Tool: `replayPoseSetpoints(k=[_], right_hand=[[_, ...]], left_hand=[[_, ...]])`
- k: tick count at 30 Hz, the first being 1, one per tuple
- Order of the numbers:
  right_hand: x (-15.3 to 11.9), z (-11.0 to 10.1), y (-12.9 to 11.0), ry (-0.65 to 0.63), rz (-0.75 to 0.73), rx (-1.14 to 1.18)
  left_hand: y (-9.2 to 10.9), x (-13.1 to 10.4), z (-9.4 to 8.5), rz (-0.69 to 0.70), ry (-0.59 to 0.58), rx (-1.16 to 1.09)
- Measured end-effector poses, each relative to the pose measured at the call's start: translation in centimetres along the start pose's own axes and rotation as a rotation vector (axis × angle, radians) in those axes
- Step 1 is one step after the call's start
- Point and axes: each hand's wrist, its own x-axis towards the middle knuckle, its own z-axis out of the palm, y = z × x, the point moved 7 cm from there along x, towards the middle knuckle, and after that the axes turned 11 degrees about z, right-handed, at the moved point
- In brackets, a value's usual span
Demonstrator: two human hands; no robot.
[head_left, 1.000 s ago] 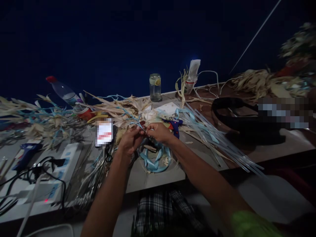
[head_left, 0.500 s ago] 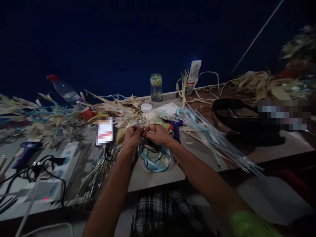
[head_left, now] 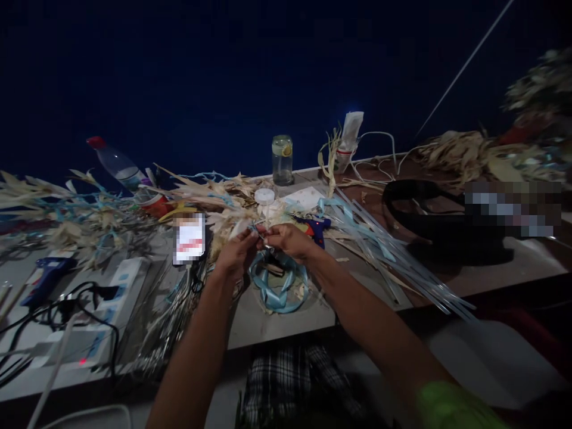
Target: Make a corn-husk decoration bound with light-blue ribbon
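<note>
My left hand (head_left: 241, 249) and my right hand (head_left: 290, 239) meet over the middle of the table, thumbs and fingers pinched close together. Something small is between the fingertips, too small and dim to name; a bluish bit shows by the left fingers. Just below them a coil of light-blue ribbon (head_left: 279, 300) lies on the tabletop. Behind the right hand is a blue glue gun (head_left: 318, 231), partly hidden. Pale dried husks (head_left: 232, 208) are heaped beyond the left hand, near a round white lid (head_left: 264, 196).
A phone (head_left: 189, 238) lies left of the hands, above a bundle of thin wires (head_left: 167, 328). Farther left are a power strip (head_left: 114, 298) and another glue gun (head_left: 48, 277). Clear sticks (head_left: 402, 262) and a black strap (head_left: 415, 223) lie right. A glass jar (head_left: 282, 161) stands behind.
The right hand has shifted slightly and its fingers look more stretched toward the left fingertips. Both hands stay together over the same spot. The other things have not visibly moved.
</note>
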Motion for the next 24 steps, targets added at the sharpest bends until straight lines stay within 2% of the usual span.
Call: replayPoseSetpoints(k=[4, 7, 11, 13, 16, 21, 24], right_hand=[[0.5, 0.2, 0.4, -0.039, 0.0, 0.058], [0.5, 0.4, 0.3, -0.049, -0.012, 0.075], [0.2, 0.7, 0.2, -0.084, 0.018, 0.089], [0.1, 0.8, 0.2, -0.104, 0.04, 0.113], [0.0, 1.1, 0.4, -0.171, 0.091, 0.194], [-0.3, 1.8, 0.7, -0.347, 0.183, 0.307], [-0.4, 1.8, 0.9, -0.391, 0.214, 0.329]], left_hand=[[-0.2, 0.5, -0.9, 0.047, 0.133, 0.057], [0.1, 0.3, -0.7, 0.066, 0.176, 0.092], [0.6, -0.1, -0.4, 0.05, 0.15, 0.285], [0.9, -0.1, -0.4, 0.087, 0.13, 0.353], [1.1, 0.1, -0.1, 0.17, 0.093, 0.323], [1.6, -0.2, 0.7, 0.168, 0.038, 0.313], [2.1, -0.5, 0.9, 0.167, 0.022, 0.337]])
